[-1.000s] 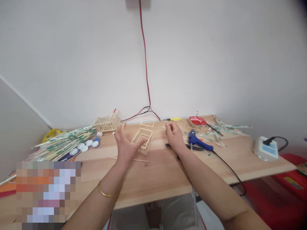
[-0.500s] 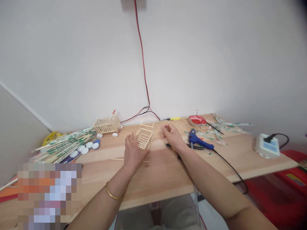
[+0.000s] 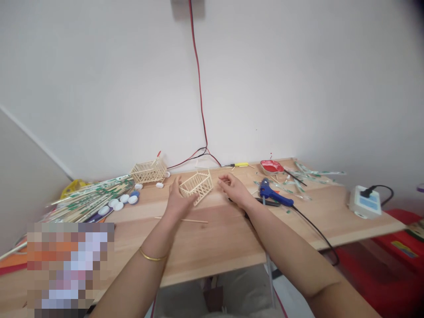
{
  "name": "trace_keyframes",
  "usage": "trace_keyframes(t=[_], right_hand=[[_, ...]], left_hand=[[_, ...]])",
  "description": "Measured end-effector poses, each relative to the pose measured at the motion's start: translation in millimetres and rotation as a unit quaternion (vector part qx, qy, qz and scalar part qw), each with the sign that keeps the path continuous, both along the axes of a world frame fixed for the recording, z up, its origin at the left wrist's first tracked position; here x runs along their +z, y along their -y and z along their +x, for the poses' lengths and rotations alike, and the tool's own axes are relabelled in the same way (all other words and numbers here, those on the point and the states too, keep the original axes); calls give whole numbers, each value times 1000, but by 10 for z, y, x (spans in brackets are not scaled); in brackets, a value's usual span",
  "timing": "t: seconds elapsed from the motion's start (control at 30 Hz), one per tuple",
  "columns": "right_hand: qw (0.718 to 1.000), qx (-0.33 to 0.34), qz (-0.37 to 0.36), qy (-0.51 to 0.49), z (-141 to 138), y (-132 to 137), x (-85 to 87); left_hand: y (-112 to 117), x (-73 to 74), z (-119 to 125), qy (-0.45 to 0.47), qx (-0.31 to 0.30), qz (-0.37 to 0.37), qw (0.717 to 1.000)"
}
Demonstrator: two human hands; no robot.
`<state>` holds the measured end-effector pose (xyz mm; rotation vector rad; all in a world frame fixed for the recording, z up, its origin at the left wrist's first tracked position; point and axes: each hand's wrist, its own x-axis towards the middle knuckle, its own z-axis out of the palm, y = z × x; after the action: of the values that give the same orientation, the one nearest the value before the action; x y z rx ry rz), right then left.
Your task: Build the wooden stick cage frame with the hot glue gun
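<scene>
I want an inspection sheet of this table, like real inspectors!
Surface: wooden table, pale
Job's things: stick frame in the middle, second frame behind, left; loose stick in front
Clutter: wrapped sticks, caps at left; glue gun, wrappers, red dish at right
Hands: left hand at the frame, grip unclear; right hand beside it, curled
Cables: red-black wire down the wall; gun's cord past the table's edge
Surroundings: wall behind; red box below, right

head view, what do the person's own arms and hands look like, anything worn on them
The left hand and right hand wear no gloves, and no sleeves show on the left forearm or right forearm. A thin, gold-coloured bangle circles the left one, near the wrist; the right shows no bracelet or watch. Rings are too small to tell.
</scene>
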<state>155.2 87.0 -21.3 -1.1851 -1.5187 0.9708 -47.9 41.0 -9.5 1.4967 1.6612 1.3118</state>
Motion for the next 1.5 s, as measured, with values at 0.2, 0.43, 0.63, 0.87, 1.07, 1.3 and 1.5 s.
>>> trace_keyframes(t=[0.2,0.43,0.63,0.87,1.07,1.3,1.5], right_hand=[[995,95,26,-34,113,34,129],[977,176,117,-40,169,53,156],[957,81,278,-1,154,150,223],[920,51,376,99,66,337,346],[916,46,369,151,68,331,351],[923,24,350,159,57,274,304],[949,-47,271,153,65,220,271]], left_hand=[[23,156,-155,351,-156,-99,918],[0,97,-301,463,-323,-158,810],[-11,38,-304,486,-322,-149,798],[-27,18,-281,501,-317,-194,782],[-44,-20,-270,509,-342,-215,760],[-80,-57,-287,497,-339,-197,774],[-69,-53,-253,446,-345,-134,815]])
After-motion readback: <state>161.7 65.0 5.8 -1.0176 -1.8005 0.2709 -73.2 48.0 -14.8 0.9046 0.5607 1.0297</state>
